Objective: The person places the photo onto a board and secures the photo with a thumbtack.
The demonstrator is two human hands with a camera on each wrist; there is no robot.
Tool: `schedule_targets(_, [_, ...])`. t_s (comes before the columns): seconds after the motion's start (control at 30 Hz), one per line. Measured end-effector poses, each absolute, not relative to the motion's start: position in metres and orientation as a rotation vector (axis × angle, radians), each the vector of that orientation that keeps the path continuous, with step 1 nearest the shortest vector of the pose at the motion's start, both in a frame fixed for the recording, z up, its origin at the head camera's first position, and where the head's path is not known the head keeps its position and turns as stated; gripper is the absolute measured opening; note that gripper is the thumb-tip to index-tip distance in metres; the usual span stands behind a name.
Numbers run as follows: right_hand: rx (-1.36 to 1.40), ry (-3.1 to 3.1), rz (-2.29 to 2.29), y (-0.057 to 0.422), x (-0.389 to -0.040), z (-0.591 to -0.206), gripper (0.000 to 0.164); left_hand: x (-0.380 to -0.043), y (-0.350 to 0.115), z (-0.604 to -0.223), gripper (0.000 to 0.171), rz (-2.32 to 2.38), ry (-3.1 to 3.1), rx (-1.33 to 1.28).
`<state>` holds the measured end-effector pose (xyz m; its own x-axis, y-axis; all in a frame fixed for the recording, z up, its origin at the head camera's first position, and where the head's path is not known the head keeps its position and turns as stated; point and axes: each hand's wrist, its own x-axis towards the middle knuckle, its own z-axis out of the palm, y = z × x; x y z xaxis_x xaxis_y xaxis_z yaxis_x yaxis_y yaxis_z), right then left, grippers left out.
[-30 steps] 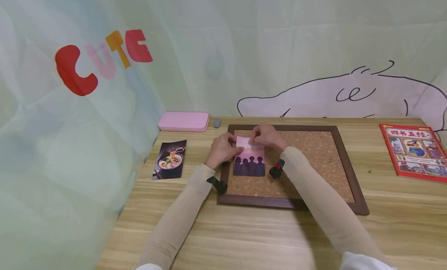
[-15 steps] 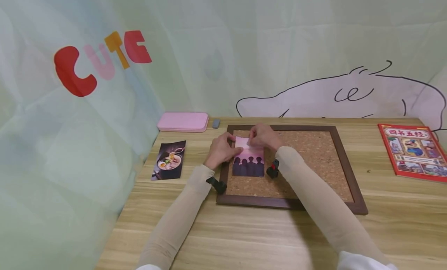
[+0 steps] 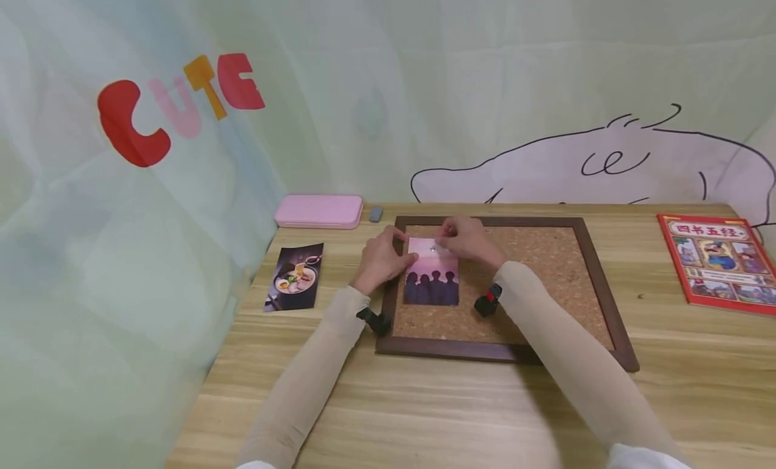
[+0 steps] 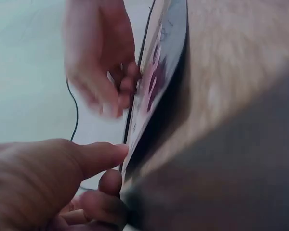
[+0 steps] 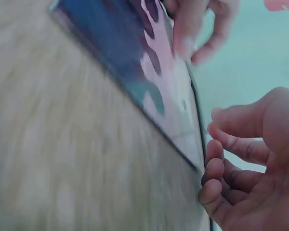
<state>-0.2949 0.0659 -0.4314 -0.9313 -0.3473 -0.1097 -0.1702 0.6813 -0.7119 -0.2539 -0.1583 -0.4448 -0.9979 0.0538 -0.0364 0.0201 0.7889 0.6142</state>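
A photo (image 3: 432, 290) of dark silhouettes under a pink sky lies on the left part of a brown-framed corkboard (image 3: 545, 273). On its pale upper part shows a small shiny pushpin (image 3: 433, 248), too small to make out fully. My left hand (image 3: 382, 261) rests at the photo's left edge, thumb touching the print and fingers spread toward the upper corner. Beside the photo's upper right edge is my right hand (image 3: 471, 241). In the right wrist view, this right hand (image 5: 255, 159) has loosely bent fingers, thumb and index apart, holding nothing visible.
Left of the board lies a photo of a noodle bowl (image 3: 294, 279). A pink pencil case (image 3: 319, 211) and a grey eraser (image 3: 376, 214) sit at the table's back edge. On the right is a red book (image 3: 718, 263). A curtain (image 3: 339, 105) hangs behind.
My right hand has drawn slightly right, off the pushpin, which now shows in the photo. The left thumb has shifted slightly left; the photo stays in place.
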Motion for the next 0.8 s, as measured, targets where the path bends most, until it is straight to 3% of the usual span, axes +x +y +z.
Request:
schedule_targets(0.27, [-0.288,2.746,-1.119,0.144,-0.273,-0.424,0.023,-0.241,-0.233,-0.425,0.039,0.907,2.938,0.040])
schedule_targets(0.53, [-0.147,2.812,-1.048,0.236,-0.246,-0.421,0.029,-0.221,-0.325,-0.418,0.051,0.868,2.984,-0.172])
schedule_targets(0.8, [-0.043,2.801,-0.974,0.300,-0.220,-0.422,0.037,-0.211,-0.347,-0.424,0.066,0.661,3.026,-0.212])
